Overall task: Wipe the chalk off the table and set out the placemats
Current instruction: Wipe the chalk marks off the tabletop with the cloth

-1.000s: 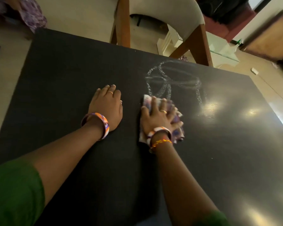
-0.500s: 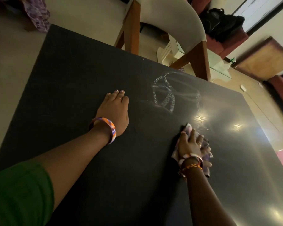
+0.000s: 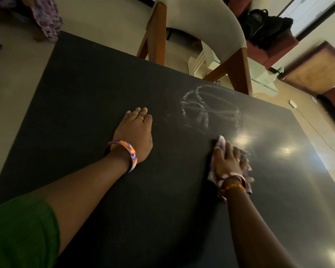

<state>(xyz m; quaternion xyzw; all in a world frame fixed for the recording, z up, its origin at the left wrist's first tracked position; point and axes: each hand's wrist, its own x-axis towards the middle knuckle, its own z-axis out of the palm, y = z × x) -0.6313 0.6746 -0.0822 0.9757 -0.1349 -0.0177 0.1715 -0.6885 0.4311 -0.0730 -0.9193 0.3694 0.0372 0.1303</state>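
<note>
Two hands lie on the dark desk (image 3: 85, 97). The left hand (image 3: 134, 132) rests flat near the middle of the desk, palm down, its fingers (image 3: 138, 115) straight and close together, holding nothing; they point away from the person toward the far edge. An orange, purple and white bangle (image 3: 127, 151) circles that wrist, a thin ring sits on one finger, and a green sleeve (image 3: 21, 233) covers the upper arm at the lower left.

Well to the right of it, the right hand (image 3: 227, 163) presses a crumpled pale patterned cloth (image 3: 220, 142) against the desk, fingers spread over the fabric rather than curled round it. Cloth shows past the fingertips at the far end and past the wrist at the near end, so its long axis runs along the hand, from the person out toward the far edge, leaning slightly left. This wrist carries a bangle and a braided orange and yellow band (image 3: 234, 185).

Smeared chalk marks (image 3: 203, 111), loops and crossed strokes, lie just beyond the cloth, between it and the desk's far edge, right of the left hand's fingertips. Bright reflections glare on the surface right of the cloth.

Beyond the far edge stands a chair (image 3: 201, 22) with wooden legs and pale upholstery, and a dark bag (image 3: 263, 26) sits farther back.
</note>
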